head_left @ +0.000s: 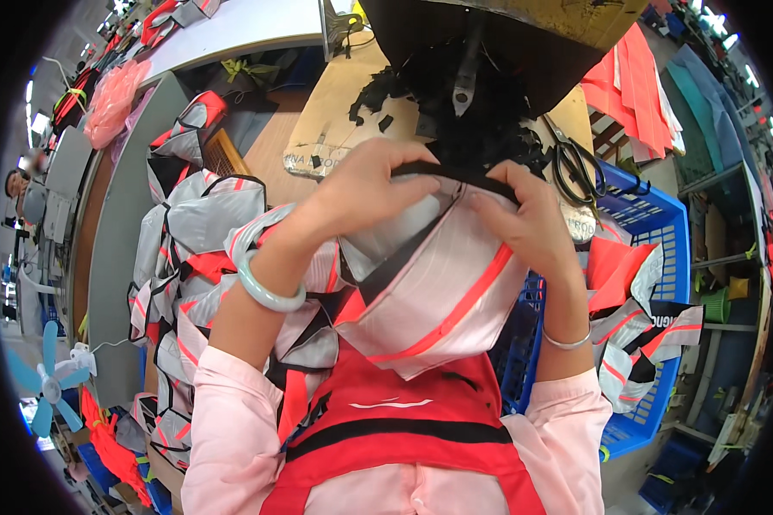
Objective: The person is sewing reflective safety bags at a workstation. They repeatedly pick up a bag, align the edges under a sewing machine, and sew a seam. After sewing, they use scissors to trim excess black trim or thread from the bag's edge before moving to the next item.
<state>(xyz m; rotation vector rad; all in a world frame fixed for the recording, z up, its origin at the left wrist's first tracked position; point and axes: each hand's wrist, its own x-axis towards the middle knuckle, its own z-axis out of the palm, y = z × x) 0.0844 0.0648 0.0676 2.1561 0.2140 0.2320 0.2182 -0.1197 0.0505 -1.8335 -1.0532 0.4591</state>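
Note:
In front of me hangs a sewn silver-grey fabric piece [451, 300] with a coral stripe and black binding, shaped like part of a soft bag. My left hand [374, 189] pinches its black top edge on the left. My right hand [528, 215] grips the same edge on the right, thumb inside. Between them the fabric opens, showing a pale lining. Just beyond stands a machine head [507, 26] with a metal rod [465, 86] pointing down over black scraps [489, 129]. Black-handled scissors [575, 167] lie right of it.
A heap of similar silver and coral pieces [215, 210] lies at the left beside a grey panel [116, 257]. At the right stands a blue plastic basket [674, 232] with more pieces. Coral strips [627, 90] hang far right. A blue fan [50, 382] is at far left.

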